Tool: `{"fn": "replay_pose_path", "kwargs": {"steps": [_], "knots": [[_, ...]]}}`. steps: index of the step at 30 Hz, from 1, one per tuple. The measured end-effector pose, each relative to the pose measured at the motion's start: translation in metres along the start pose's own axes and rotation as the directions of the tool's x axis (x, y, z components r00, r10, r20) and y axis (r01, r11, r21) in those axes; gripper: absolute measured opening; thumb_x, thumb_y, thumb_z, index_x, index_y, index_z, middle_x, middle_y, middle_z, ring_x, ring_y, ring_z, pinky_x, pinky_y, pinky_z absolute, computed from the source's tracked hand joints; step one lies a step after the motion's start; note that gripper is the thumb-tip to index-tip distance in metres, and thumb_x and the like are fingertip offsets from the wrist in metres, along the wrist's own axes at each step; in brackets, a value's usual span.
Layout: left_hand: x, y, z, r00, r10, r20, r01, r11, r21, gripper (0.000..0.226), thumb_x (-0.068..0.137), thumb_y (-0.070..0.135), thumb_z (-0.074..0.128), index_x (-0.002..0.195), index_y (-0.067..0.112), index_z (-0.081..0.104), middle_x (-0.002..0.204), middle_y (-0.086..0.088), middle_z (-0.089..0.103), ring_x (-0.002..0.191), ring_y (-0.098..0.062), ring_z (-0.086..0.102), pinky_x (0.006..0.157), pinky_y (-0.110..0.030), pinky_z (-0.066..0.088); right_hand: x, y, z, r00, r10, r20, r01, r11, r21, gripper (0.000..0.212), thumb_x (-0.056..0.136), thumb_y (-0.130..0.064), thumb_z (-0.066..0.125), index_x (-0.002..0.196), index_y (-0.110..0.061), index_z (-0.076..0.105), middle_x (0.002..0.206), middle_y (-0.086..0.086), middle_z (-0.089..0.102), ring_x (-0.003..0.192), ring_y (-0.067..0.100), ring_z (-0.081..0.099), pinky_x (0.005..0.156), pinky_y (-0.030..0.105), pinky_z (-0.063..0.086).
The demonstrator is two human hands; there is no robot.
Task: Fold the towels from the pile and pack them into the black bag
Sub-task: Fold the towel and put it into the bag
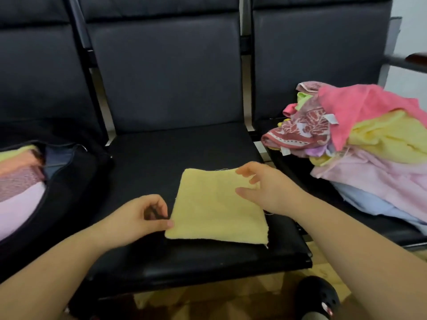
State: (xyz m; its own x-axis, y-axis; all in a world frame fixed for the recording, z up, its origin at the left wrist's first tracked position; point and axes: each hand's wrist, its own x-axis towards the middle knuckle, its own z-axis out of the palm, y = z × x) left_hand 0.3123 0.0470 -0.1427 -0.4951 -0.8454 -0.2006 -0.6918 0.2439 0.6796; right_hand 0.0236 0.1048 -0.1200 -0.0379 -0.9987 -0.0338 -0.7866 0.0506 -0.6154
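Folded yellow towel (217, 211) lies between both hands' fingers (161, 224).

Plain yellow towel (217, 211), black seat (180, 148), black bag (76, 172)

Folded towel (215, 211) on middle seat (184, 257); bag (69, 181) on seat left, pile (369, 146) on seat right.
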Motion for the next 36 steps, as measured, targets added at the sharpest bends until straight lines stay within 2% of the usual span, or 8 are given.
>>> {"fn": "replay_pose_path", "kwargs": {"steps": [5, 9, 14, 19, 24, 27, 30, 36], "knots": [[-0.01, 0.0, 0.013, 0.981, 0.177, 0.077, -0.191, 0.95, 0.245, 0.04, 0.063, 0.067, 0.066, 0.096, 0.047, 0.055, 0.107, 0.026, 0.045, 0.1, 0.009, 0.047, 0.09, -0.013, 0.04, -0.028, -0.013, 0.022, 0.962, -0.059, 0.268, 0.088, 0.992, -0.096, 0.028, 0.081, -0.047, 0.069, 0.105, -0.036, 0.061, 0.108, -0.018, 0.059, 0.103, 0.001, 0.053, 0.094, 0.024, 0.045], [-0.009, -0.007, 0.021, 0.967, 0.253, 0.031, -0.247, 0.897, 0.367, 0.026, 0.088, 0.041, 0.061, 0.111, 0.041, 0.049, 0.115, 0.022, 0.043, 0.106, 0.003, 0.044, 0.099, -0.02, 0.039, -0.038, -0.011, 0.024, 0.975, -0.055, 0.217, 0.096, 0.978, -0.184, 0.042, 0.08, -0.051, 0.068, 0.118, -0.036, 0.057, 0.114, -0.021, 0.051, 0.111, 0.001, 0.047, 0.094, 0.019, 0.038], [-0.011, 0.002, 0.017, 0.897, 0.428, -0.113, -0.347, 0.838, 0.422, 0.032, 0.089, 0.045, 0.046, 0.106, 0.023, 0.062, 0.126, 0.016, 0.044, 0.12, 0.003, 0.036, 0.103, -0.009, 0.022, -0.045, -0.004, 0.026, 0.985, -0.053, 0.163, 0.092, 0.965, -0.244, 0.061, 0.076, -0.054, 0.07, 0.13, -0.036, 0.048, 0.129, -0.02, 0.048, 0.12, 0.002, 0.044, 0.1, 0.02, 0.036], [-0.016, 0.013, 0.008, 0.962, 0.198, -0.186, -0.182, 0.978, 0.1, 0.021, 0.096, 0.044, 0.037, 0.091, 0.03, 0.051, 0.09, 0.003, 0.063, 0.084, -0.012, 0.059, 0.079, -0.034, 0.048, -0.042, -0.001, 0.023, 0.989, -0.011, 0.144, 0.056, 0.949, -0.311, 0.067, 0.077, -0.048, 0.072, 0.134, -0.037, 0.038, 0.117, -0.015, 0.055, 0.103, 0.008, 0.054, 0.087, 0.025, 0.046], [-0.009, 0.005, 0.004, 0.956, 0.076, -0.283, -0.094, 0.994, -0.05, 0.024, 0.099, 0.043, 0.036, 0.088, 0.028, 0.051, 0.084, -0.005, 0.064, 0.081, -0.024, 0.062, 0.08, -0.05, 0.051, -0.027, -0.004, 0.023, 0.994, -0.03, 0.101, 0.052, 0.975, -0.218, 0.034, 0.085, -0.038, 0.067, 0.116, -0.032, 0.053, 0.097, -0.014, 0.063, 0.087, 0.005, 0.058, 0.077, 0.027, 0.05], [-0.003, 0.005, 0.0, 0.946, -0.019, -0.323, -0.011, 0.996, -0.09, 0.029, 0.1, 0.04, 0.034, 0.093, 0.02, 0.053, 0.083, -0.007, 0.061, 0.076, -0.024, 0.06, 0.078, -0.049, 0.052, -0.015, -0.009, 0.016, 0.994, -0.014, 0.11, 0.02, 0.998, -0.057, 0.011, 0.086, -0.035, 0.066, 0.093, -0.032, 0.058, 0.086, -0.01, 0.066, 0.08, 0.006, 0.062, 0.074, 0.025, 0.052], [0.005, 0.002, -0.004, 0.924, -0.082, -0.372, 0.041, 0.992, -0.117, 0.029, 0.101, 0.038, 0.032, 0.089, 0.021, 0.052, 0.078, -0.003, 0.057, 0.069, -0.018, 0.055, 0.072, -0.043, 0.05, -0.005, -0.017, 0.014, 0.992, 0.013, 0.124, -0.03, 0.99, 0.139, 0.009, 0.089, -0.03, 0.064, 0.098, -0.032, 0.06, 0.087, -0.007, 0.073, 0.079, 0.006, 0.069, 0.074, 0.019, 0.054], [0.024, -0.005, -0.003, 0.899, -0.234, -0.371, 0.244, 0.97, -0.021, 0.034, 0.101, 0.043, 0.032, 0.092, 0.018, 0.054, 0.083, 0.002, 0.057, 0.077, -0.015, 0.055, 0.063, -0.029, 0.04, 0.021, -0.017, 0.025, 0.986, 0.119, 0.12, -0.133, 0.985, 0.113, 0.017, 0.092, -0.03, 0.061, 0.1, -0.016, 0.062, 0.081, 0.001, 0.074, 0.07, 0.014, 0.071, 0.081, 0.04, 0.057]]}}
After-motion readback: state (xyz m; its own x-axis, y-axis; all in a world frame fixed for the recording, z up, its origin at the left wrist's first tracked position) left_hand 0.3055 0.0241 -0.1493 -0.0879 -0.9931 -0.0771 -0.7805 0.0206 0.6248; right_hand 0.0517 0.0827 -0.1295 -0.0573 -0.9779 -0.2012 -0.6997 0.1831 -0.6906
